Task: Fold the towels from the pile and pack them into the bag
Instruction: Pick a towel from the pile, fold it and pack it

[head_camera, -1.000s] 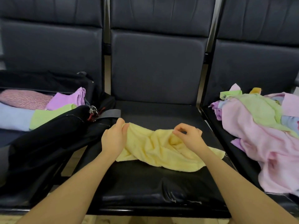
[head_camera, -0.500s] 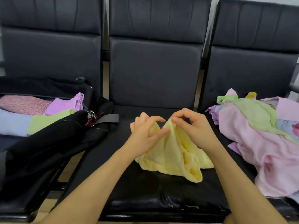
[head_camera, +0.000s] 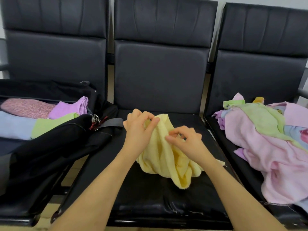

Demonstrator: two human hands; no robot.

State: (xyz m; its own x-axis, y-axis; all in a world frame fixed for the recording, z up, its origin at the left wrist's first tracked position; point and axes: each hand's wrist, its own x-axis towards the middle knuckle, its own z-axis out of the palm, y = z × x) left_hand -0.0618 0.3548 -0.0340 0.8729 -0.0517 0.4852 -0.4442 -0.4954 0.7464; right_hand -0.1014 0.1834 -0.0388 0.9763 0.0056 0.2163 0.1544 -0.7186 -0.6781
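The yellow towel [head_camera: 166,157] hung bunched over the middle seat [head_camera: 150,197], its upper edge lifted off the cushion and its lower folds resting on the leather toward the seat's right half, one loose corner trailing near the right edge. The left hand [head_camera: 139,130] pinched the topmost part of the cloth, thumb and fingers [head_camera: 154,121] closed together on it, apparently to hold one corner high so the rest could drop and open under its own weight. The right hand [head_camera: 186,142] sat a little lower and just beside it, its fingers curled and nipping a fold of the same towel, probably feeling along the hem for the next corner. Judging by the crumpled hang, folding had not properly begun; the cloth needed spreading flat first. The middle seat served as the working surface because it lay between source and destination. On the left seat the open black bag [head_camera: 50,147] lay with its flap thrown toward the middle seat's left edge, already holding folded towels [head_camera: 50,117] in pink, blue, green and purple. On the right seat the pile [head_camera: 266,139] of unfolded towels, mostly pink with green and blue among them, waited within reach.
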